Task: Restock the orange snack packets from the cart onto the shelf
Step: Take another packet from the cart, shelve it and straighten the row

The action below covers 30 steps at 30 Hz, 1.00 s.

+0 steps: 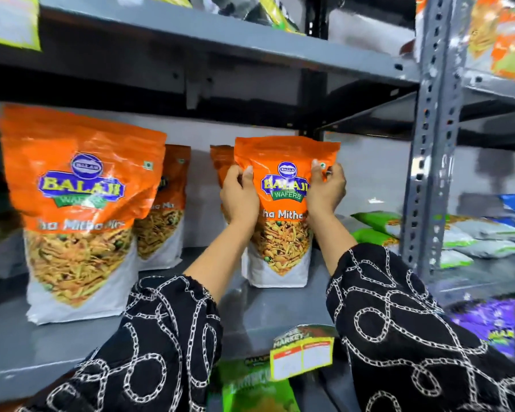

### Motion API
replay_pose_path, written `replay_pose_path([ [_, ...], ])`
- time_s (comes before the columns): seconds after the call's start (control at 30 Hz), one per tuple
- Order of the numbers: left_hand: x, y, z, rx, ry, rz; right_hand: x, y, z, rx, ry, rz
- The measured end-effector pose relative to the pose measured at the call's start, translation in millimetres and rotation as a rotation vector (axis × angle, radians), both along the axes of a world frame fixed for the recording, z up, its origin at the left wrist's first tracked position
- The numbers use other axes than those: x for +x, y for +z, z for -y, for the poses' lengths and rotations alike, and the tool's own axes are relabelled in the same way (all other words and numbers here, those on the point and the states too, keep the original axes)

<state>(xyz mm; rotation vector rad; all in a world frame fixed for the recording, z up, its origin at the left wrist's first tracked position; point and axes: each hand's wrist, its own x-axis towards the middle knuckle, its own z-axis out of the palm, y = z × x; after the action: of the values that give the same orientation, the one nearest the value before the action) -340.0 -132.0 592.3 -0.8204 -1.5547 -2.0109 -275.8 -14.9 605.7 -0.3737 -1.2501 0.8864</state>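
Both hands, left (239, 195) and right (326, 191), pinch the upright packet (283, 230) by its upper edges; likely light, soft, slippery film.

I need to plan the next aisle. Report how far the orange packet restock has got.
Done: several orange packets stand upright on the grey shelf, a large one at front left with another behind it. In hand: the left hand and right hand grip both sides of an upright packet resting on the shelf. Left: unknown, the cart is out of view.
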Motion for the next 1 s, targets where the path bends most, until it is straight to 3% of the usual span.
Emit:
replay_pose_path([
  [0.3,-5,-1,25,-0.075,0.002,-0.033,5,5,9,-0.045,0.015,0.077],
  [0.5,19,-11,74,-0.037,0.181,-0.211,26,0,63,0.059,-0.192,0.122],
  [0.63,24,-33,126,-0.059,0.355,-0.297,19,-22,114,0.178,-0.034,0.083],
  [0.8,-12,-63,217,-0.018,0.531,-0.171,-5,-65,171,0.114,0.421,0.392],
  [0.87,-35,-76,254,-0.055,0.439,-0.036,-15,-87,195,0.093,0.635,0.616],
  [0.93,-56,-89,285,-0.162,0.095,0.104,-26,-106,214,0.128,0.824,0.847],
  [1.0,-69,-102,306,-0.446,-0.208,0.244,-36,-117,229,0.203,0.898,0.994],
])
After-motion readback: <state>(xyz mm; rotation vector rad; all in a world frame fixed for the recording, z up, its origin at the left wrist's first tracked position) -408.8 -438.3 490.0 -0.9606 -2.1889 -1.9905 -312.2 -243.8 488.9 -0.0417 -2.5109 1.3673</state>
